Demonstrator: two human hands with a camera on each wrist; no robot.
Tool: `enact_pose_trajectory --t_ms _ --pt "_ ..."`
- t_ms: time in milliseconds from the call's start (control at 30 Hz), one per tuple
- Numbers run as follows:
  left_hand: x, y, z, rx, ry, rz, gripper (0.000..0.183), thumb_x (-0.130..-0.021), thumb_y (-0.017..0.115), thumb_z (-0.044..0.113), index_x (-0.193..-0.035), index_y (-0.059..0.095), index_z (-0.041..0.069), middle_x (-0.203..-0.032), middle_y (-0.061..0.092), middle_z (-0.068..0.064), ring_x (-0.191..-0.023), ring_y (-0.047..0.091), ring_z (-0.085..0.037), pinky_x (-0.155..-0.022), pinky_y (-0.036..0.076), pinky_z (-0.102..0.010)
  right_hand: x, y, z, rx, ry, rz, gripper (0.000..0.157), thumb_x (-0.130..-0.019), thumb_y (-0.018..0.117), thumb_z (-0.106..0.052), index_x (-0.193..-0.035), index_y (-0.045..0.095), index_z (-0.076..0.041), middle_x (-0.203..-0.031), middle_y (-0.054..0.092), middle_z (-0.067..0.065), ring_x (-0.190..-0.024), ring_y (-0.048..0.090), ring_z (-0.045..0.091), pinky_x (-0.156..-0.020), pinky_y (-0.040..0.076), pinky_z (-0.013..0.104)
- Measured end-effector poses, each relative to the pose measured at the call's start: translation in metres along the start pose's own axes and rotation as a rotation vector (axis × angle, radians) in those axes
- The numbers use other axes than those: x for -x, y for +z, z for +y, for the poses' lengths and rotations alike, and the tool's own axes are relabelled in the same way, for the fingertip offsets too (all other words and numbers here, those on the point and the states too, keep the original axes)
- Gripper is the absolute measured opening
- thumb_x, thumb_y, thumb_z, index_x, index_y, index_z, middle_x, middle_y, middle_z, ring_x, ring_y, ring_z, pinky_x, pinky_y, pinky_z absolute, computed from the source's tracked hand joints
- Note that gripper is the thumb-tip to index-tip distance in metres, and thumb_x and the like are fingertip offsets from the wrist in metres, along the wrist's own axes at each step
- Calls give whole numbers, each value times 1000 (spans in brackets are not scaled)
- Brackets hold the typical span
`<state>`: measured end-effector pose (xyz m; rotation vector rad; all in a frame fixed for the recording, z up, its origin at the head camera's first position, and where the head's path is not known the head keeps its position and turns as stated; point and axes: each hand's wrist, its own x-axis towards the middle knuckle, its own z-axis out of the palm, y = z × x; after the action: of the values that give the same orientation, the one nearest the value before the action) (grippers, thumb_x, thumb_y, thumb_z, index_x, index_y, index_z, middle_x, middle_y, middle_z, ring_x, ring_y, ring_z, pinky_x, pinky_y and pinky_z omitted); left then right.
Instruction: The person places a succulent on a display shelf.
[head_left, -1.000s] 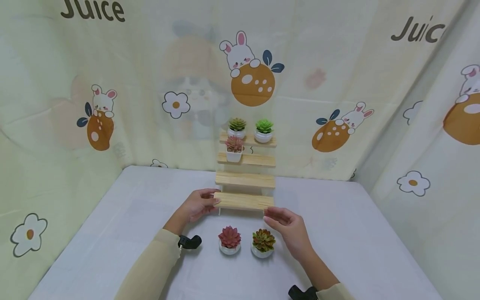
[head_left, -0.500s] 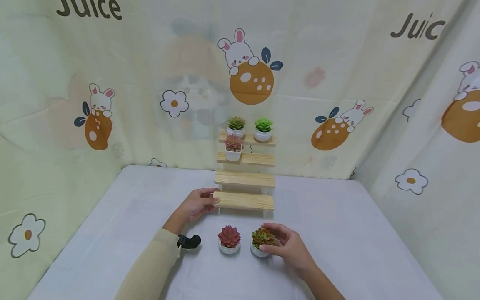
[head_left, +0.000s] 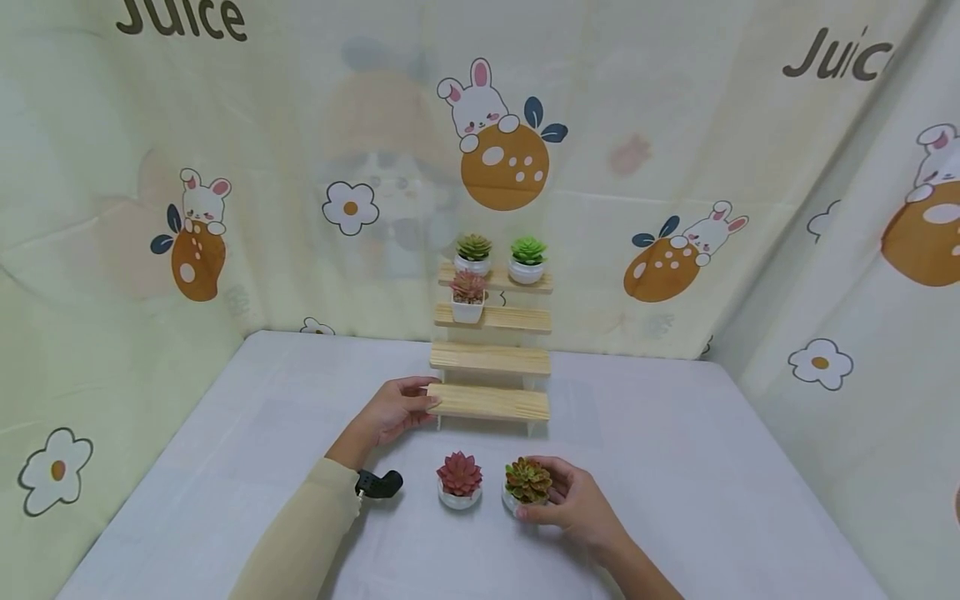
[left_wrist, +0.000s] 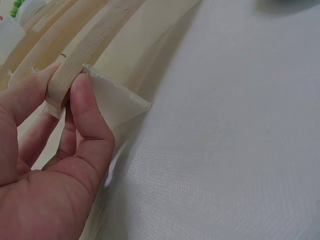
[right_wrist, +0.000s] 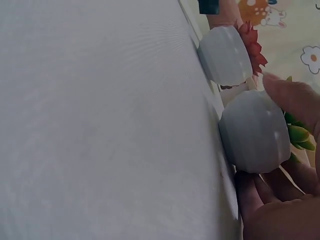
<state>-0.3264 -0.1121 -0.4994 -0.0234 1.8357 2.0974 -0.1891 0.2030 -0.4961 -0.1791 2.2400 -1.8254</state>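
A stepped wooden plant stand (head_left: 491,359) with several planks stands at the back of the table. My left hand (head_left: 396,410) pinches the left end of its lowest plank; in the left wrist view, thumb and fingers close on the plank end (left_wrist: 82,60). In front of the stand, my right hand (head_left: 576,507) holds a green-and-red potted succulent (head_left: 527,480) from its right side. The right wrist view shows its white pot (right_wrist: 255,132) upright on the cloth, thumb at the rim and fingers around the other side. Left of it sits a red potted succulent (head_left: 459,475).
On the top plank are a dark green succulent (head_left: 473,250) and a bright green succulent (head_left: 528,252). A pink succulent (head_left: 468,292) in a square pot stands on the plank below, at left. Behind the white-covered table (head_left: 660,433) hangs a printed curtain (head_left: 300,125).
My right hand has left the right end of the lowest plank, come down toward me and taken hold of the green-and-red succulent's pot. The left hand has stayed on the stand.
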Motion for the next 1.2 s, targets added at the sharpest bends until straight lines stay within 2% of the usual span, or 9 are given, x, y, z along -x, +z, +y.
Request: enact_pose_trajectory --t_ms 233,633,967,1200 --pt "-1 1 -1 -5 -9 7 47 -95 71 3 -141 60 4 -116 63 -11 -90 67 -17 -76 61 -28 -1 -1 3 -17 -31 -16 76 -72 90 0 -139 54 8 -139 60 27 -129 61 34 -101 53 23" --pt "2 1 3 -35 -4 35 48 -95 71 5 -142 60 7 -122 60 -13 -92 66 -17 -78 60 -27 -11 -5 7 73 -36 -40 76 -70 94 -10 -136 59 4 -136 63 23 -125 65 33 -97 55 23" --pt "1 2 4 -24 -8 25 49 -95 71 5 -143 59 7 -121 60 -12 -92 67 -17 -78 61 -28 -9 -7 5 95 -34 -34 76 -70 94 -11 -136 58 6 -134 65 22 -120 67 28 -96 56 22" --pt "3 2 2 -30 -9 16 48 -96 71 5 -142 59 6 -121 60 -12 -92 67 -17 -78 61 -28 -6 -7 5 63 -20 -44 77 -72 93 -9 -137 57 7 -135 64 22 -121 67 29 -96 56 23"
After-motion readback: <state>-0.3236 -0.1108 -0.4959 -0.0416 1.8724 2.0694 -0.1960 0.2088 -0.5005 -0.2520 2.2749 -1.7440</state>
